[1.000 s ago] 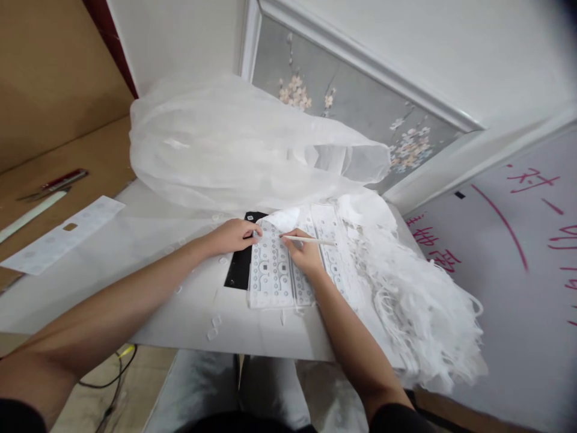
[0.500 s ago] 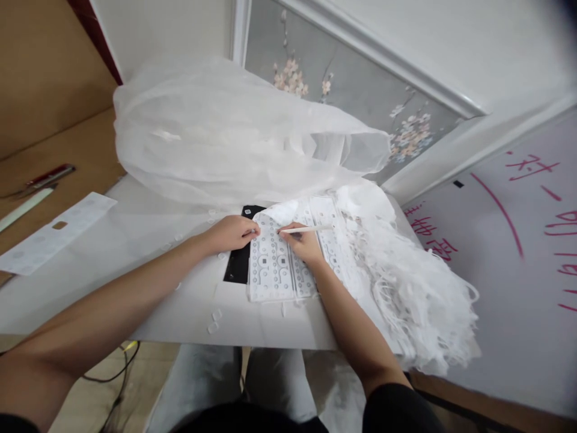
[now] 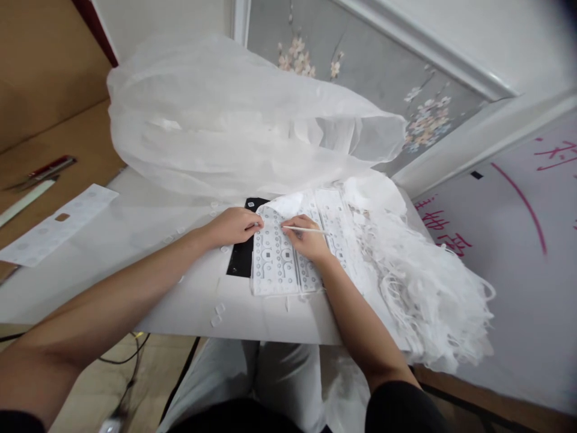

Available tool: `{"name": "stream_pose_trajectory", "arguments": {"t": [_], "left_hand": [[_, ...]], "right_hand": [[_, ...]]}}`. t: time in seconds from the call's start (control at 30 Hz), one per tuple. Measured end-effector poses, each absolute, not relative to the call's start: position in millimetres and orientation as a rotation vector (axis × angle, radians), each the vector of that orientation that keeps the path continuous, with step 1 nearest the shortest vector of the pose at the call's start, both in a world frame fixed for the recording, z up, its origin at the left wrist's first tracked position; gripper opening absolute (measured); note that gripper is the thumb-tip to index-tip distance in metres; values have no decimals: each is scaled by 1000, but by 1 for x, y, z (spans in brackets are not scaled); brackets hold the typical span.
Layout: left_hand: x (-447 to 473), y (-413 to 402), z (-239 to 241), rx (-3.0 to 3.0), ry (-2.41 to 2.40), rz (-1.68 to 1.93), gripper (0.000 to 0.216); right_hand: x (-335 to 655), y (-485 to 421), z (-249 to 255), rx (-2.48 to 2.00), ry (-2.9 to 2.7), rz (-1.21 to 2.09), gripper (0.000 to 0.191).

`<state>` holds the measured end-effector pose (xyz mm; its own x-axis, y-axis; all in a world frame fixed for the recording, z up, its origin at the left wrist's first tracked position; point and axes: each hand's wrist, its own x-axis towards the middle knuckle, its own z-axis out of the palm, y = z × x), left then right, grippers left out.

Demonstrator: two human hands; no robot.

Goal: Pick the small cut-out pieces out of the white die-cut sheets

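A white sheet (image 3: 274, 264) printed with rows of small grey shapes lies on the table, partly over a black pad (image 3: 241, 260). My left hand (image 3: 234, 225) rests with curled fingers on the sheet's upper left corner, pinching its edge. My right hand (image 3: 307, 239) is closed on a thin white stick (image 3: 311, 230), with the stick's tip touching the top of the sheet. More printed sheets (image 3: 332, 231) lie just to the right.
A big translucent white bag (image 3: 234, 123) billows behind the sheets. A heap of shredded white offcuts (image 3: 433, 300) covers the table's right end. A white strip (image 3: 54, 225), a pen (image 3: 42, 170) and a white rod (image 3: 24, 201) lie far left. Small loose bits (image 3: 217, 313) dot the table.
Both hands stay on the sheet. The stick now shows shorter and points further towards the sheet. The view has shifted slightly.
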<state>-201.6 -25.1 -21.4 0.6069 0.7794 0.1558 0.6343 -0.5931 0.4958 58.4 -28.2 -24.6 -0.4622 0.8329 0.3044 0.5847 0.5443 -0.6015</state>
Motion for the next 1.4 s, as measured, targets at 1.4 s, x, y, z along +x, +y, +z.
{"name": "stream_pose_trajectory", "arguments": {"t": [1.4], "left_hand": [[-200,-34,-15,2557,1057,434,27]], "right_hand": [[70,-64,0,-1178,-1830,633,19]]}}
